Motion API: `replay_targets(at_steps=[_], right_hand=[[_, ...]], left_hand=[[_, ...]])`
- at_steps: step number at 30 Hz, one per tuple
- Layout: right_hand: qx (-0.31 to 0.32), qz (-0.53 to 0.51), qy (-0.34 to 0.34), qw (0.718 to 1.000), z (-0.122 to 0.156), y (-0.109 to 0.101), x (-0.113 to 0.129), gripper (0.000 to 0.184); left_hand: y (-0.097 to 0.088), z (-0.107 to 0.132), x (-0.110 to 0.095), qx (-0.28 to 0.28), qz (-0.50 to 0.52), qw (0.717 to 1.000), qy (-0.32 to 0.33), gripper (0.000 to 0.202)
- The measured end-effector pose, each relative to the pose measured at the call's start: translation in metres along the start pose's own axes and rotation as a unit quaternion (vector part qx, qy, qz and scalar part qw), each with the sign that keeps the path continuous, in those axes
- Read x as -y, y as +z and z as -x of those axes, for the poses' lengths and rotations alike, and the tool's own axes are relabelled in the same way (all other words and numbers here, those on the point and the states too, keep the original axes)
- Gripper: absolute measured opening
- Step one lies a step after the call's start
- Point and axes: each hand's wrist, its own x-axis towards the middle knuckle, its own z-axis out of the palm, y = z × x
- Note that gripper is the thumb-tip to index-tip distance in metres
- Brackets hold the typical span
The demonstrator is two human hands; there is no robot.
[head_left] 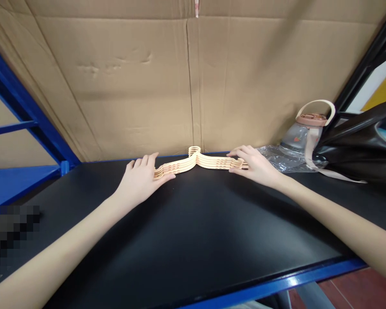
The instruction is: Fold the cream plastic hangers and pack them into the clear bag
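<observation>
A stack of cream-coloured clothes hangers [183, 164] lies at the back of the black tabletop, their hooks pointing at the cardboard behind. My left hand [140, 176] is closed round the left end of the stack, thumb on the near side and fingers on the far side. On the other end, my right hand [251, 165] grips the hangers the same way, its thumb along the near edge. The hangers are nested closely together, and their outer tips are partly hidden by my hands.
Cardboard [131, 86] stands upright behind the black tabletop [180, 240]. At the right are a clear bottle [297, 136] with a pink lid and strap, crumpled plastic [276, 156] and a black bag [357, 141]. Blue metal framing [35, 103] rises at the left.
</observation>
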Motion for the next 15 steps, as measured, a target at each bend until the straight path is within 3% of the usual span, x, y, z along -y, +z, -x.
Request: replay_targets(at_steps=[2, 4, 8, 12, 15], right_hand=[[0.006, -0.036, -0.035, 0.999, 0.003, -0.001, 0.022, 0.027], [0.052, -0.099, -0.077, 0.991, 0.008, 0.000, 0.047, 0.026], [0.133, -0.196, -0.206, 0.950, 0.023, 0.002, 0.094, 0.027], [0.181, -0.279, -0.236, 0.913, 0.032, -0.001, 0.115, 0.013], [0.185, -0.321, -0.216, 0.903, 0.029, 0.000, 0.114, 0.013]], left_hand=[[-0.007, 0.006, -0.016, -0.062, 0.035, 0.996, 0.060, 0.062], [-0.017, 0.016, -0.038, -0.101, 0.110, 0.976, 0.157, 0.045], [-0.031, 0.041, -0.083, -0.082, 0.210, 0.891, 0.394, 0.025], [-0.031, 0.055, -0.097, -0.106, 0.268, 0.863, 0.414, 0.020], [-0.026, 0.053, -0.095, -0.044, 0.333, 0.871, 0.359, 0.009]])
